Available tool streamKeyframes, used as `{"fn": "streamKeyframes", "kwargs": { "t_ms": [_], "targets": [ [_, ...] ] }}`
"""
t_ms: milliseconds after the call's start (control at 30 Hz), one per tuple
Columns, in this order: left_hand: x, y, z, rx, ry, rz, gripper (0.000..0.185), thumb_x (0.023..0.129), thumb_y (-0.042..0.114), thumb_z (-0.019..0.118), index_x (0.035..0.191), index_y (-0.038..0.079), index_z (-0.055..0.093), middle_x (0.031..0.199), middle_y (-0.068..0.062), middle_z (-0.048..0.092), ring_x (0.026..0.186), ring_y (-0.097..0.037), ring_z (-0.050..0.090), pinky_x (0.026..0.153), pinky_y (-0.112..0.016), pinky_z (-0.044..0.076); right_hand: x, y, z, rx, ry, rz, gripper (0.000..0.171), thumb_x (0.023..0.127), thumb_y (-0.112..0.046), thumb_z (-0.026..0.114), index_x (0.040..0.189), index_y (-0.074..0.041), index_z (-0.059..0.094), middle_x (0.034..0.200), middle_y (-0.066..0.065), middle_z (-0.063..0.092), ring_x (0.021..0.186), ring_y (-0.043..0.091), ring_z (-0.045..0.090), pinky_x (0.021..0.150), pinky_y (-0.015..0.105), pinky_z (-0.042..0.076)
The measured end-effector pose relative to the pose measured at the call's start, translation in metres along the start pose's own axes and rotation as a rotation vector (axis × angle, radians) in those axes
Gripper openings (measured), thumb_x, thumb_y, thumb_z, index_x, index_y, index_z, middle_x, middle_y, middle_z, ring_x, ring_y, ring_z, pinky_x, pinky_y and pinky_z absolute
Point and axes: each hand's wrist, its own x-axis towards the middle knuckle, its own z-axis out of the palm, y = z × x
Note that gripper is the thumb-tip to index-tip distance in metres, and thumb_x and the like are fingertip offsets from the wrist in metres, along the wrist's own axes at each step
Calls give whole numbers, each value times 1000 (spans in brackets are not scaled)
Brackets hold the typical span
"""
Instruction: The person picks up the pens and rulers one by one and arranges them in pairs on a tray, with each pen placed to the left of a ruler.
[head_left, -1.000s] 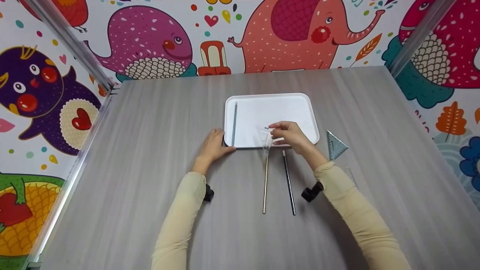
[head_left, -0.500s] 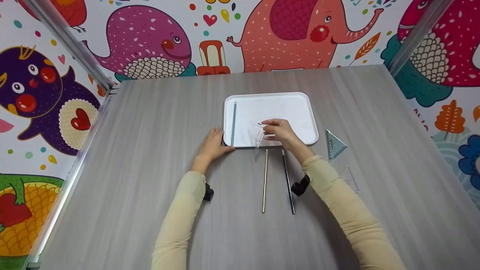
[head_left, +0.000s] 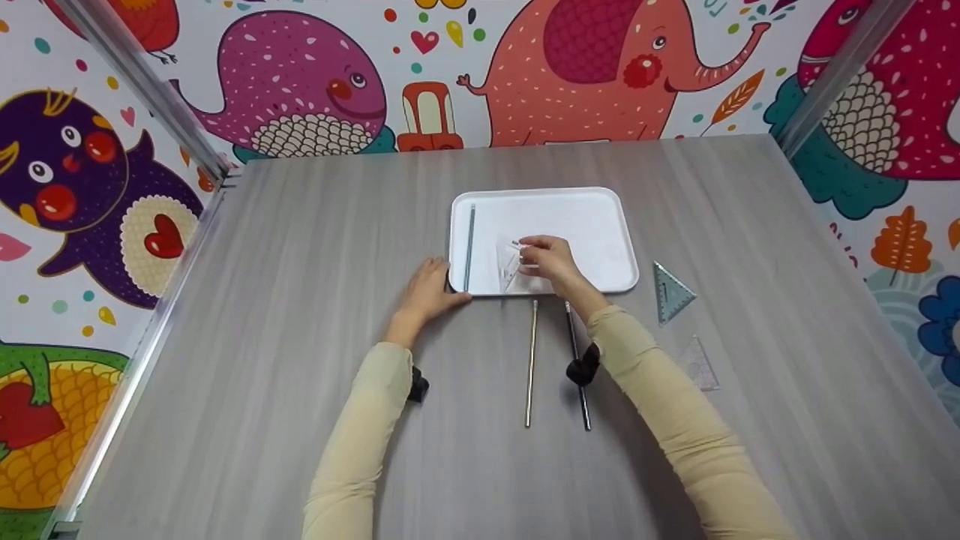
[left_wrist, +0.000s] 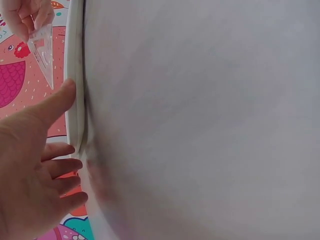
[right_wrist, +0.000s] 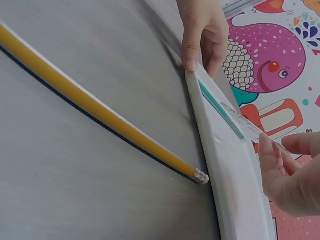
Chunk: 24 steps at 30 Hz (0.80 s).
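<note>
Grey table [head_left: 300, 300], white tray [head_left: 585, 217] holding teal pencil [head_left: 469, 247], right hand [head_left: 547, 262] grip pinching clear set square [head_left: 510, 266], left hand [head_left: 427, 289] flat against tray edge

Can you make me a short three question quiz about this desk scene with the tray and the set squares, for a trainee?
1. True or false: the left hand rests against the corner of the white tray.
2. What does the right hand hold over the tray? A) a yellow pencil B) a clear set square C) a black pencil
3. Fill in: a thin green pencil lies along the tray's ____ side in the head view.

Key: 1 true. 2 B, the clear set square. 3 left.
</note>
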Motion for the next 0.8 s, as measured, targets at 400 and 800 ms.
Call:
{"fn": "streamKeyframes", "kwargs": {
  "t_ms": [400,800],
  "targets": [
    [0,2,-1,-6,18,15,66,77,35,71,125,-4,48,132,-21,45,127,-34,34,107,-41,26,11,3,5,29,50,2,32,88,-1,49,119,8,53,88,8,54,74,12,56,64,18,53],
    [0,0,-1,-29,20,9,66,75,34,72,124,-4,49,132,-22,45,128,-34,32,109,-40,22,18,8,17,75,89,-23,31,89,-3,50,118,6,55,94,12,59,78,14,60,70,23,54]
  ]
}}
